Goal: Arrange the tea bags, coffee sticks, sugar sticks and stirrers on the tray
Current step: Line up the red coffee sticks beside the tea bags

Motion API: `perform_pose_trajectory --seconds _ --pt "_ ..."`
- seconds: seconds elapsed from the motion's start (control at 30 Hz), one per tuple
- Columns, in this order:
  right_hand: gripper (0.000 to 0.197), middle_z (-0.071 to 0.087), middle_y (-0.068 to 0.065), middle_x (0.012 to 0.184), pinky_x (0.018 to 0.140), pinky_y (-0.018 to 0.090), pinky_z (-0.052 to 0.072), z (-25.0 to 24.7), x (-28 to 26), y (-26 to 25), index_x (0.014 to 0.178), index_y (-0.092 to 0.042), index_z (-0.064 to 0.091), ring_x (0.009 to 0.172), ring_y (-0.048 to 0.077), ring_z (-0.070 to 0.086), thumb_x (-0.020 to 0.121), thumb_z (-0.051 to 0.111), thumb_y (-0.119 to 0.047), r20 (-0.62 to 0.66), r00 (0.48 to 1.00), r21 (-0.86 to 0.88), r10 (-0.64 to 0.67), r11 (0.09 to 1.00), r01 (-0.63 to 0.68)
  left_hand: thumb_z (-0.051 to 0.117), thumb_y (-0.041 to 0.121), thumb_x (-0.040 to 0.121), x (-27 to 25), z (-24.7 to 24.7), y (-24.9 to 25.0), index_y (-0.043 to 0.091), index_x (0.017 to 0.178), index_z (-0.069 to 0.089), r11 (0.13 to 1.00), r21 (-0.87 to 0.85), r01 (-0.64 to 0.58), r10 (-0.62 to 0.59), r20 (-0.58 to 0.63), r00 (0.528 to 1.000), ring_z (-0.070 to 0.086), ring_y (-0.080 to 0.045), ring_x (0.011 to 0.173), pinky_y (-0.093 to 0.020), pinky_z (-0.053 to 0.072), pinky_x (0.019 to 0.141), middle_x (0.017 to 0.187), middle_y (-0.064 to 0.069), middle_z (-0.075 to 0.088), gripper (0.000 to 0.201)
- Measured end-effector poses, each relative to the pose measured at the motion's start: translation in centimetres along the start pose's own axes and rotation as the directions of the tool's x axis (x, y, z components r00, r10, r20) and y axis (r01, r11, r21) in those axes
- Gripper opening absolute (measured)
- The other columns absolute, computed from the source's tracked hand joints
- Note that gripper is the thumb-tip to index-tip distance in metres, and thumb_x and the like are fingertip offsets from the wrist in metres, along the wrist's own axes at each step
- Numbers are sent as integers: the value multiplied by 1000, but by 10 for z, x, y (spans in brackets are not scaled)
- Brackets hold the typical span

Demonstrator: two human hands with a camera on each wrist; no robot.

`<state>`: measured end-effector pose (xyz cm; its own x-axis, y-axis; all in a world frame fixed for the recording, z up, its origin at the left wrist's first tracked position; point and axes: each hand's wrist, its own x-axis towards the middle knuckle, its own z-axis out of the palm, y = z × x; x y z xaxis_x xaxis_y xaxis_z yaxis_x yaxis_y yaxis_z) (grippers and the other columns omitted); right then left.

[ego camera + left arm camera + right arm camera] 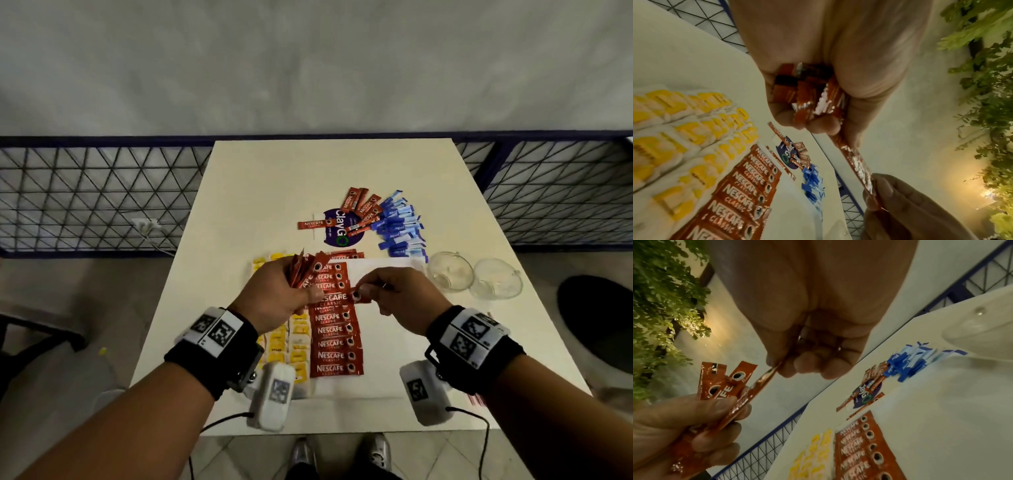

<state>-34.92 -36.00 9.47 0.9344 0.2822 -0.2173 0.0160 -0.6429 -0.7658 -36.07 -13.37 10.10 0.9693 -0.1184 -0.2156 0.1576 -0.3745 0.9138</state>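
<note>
My left hand point(294, 289) grips a fanned bunch of red coffee sticks point(305, 270) above the white tray point(387, 329). One stick point(342, 297) sticks out of that bunch, and my right hand point(366, 291) pinches its free end. In the left wrist view the bunch point(807, 92) sits in my curled fingers and the single stick point(857, 165) runs down to the right hand's fingers point(890, 201). On the tray lie a column of coffee sticks point(337, 342) and rows of yellow tea bags point(281, 342). Blue sugar sticks point(400, 226) are piled farther back.
Loose coffee sticks point(363, 209) lie on and around a purple round label point(337, 233) behind the tray. Two glass cups point(450, 270) point(496, 279) stand at the right of the table. A dark wire fence point(102, 192) runs behind the table.
</note>
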Motion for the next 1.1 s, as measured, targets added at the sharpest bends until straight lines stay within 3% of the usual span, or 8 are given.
perform_pose_trajectory --seconds 0.13,0.27,0.4,0.5,0.57,0.7,0.9,1.1 --pt "15 60 -9 55 61 22 46 13 -10 20 78 -30 67 52 5 53 91 61 -30 100 985 -38 143 989 -140 77 22 80 -11 6 -23 28 82 58 985 169 22 -26 26 999 58 -9 47 -24 49 51 59 11 62 20" --pt "17 60 -4 54 57 24 47 32 -28 54 75 -28 69 49 9 52 90 62 -26 199 934 -42 296 955 -294 76 31 80 -17 1 -56 23 91 60 952 262 159 -146 -70 987 60 -10 48 -23 46 55 69 4 65 21" --pt "12 61 -11 54 51 18 44 56 -39 79 78 -27 72 48 5 51 88 65 -28 274 887 -95 372 928 -360 76 32 80 -27 7 -73 22 95 60 939 252 236 -218 -100 971 60 -12 49 -22 46 52 82 0 69 24" --pt "6 68 -9 73 55 13 46 72 -38 86 84 -25 72 62 4 61 87 67 -27 282 871 -111 402 916 -386 76 33 80 -33 10 -78 21 98 61 934 256 248 -229 -103 968 59 -10 49 -20 45 52 85 2 69 26" --pt "4 71 -2 83 65 19 56 79 -36 88 84 -23 71 72 9 68 85 69 -25 288 858 -69 425 903 -424 75 33 81 -35 9 -80 21 98 61 935 254 249 -230 -103 968 58 -9 49 -20 46 53 86 2 69 26" --pt "14 65 -9 84 52 11 45 85 -33 83 86 -22 66 71 4 61 80 74 -32 237 877 -147 417 908 -392 75 32 81 -39 5 -81 21 96 61 934 256 247 -228 -103 968 59 -9 49 -18 45 52 81 6 67 23" --pt "22 63 -9 82 61 20 46 90 -33 81 81 -22 62 75 7 58 77 74 -41 187 891 -244 414 898 -367 75 34 80 -43 1 -84 29 86 58 930 273 245 -225 -104 969 60 -12 50 -25 50 58 73 9 65 19" --pt "24 61 -10 82 65 24 47 87 -35 74 77 -26 55 74 9 57 81 67 -46 113 941 -347 319 900 -264 75 33 80 -46 -3 -82 24 95 61 935 243 257 -236 -112 965 59 -10 48 -23 48 57 64 10 63 22"
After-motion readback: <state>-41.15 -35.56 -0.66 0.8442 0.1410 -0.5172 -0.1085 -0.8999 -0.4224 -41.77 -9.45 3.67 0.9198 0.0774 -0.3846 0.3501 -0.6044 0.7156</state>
